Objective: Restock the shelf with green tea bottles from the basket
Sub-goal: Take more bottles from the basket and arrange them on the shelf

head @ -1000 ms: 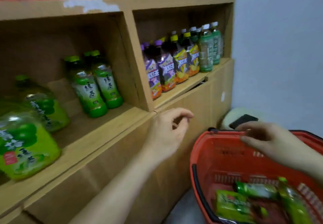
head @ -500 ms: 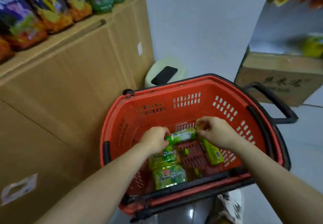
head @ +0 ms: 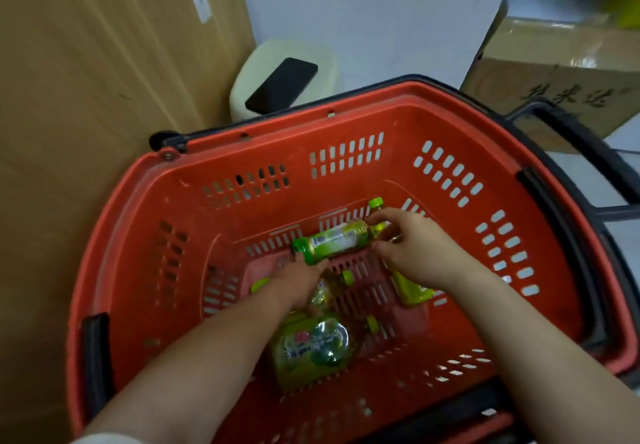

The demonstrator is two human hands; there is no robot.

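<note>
I look down into the red basket, where several green tea bottles lie on their sides. One bottle lies crosswise at the far end of the floor. My right hand is closed around its neck end. A second bottle pokes out from under that hand. My left hand reaches in from below and closes over a bottle with a green cap, its fingertips touching the base of the crosswise bottle. A larger bottle lies nearest me. The shelf is out of view.
The brown cabinet side stands right against the basket on the left. Behind the basket sits a cream stool with a black phone on it. A cardboard box is at the back right, and the black basket handle sticks out there.
My view dropped from the shelf to the basket. Both hands went from hovering in the air to reaching inside, and they now close on bottles.
</note>
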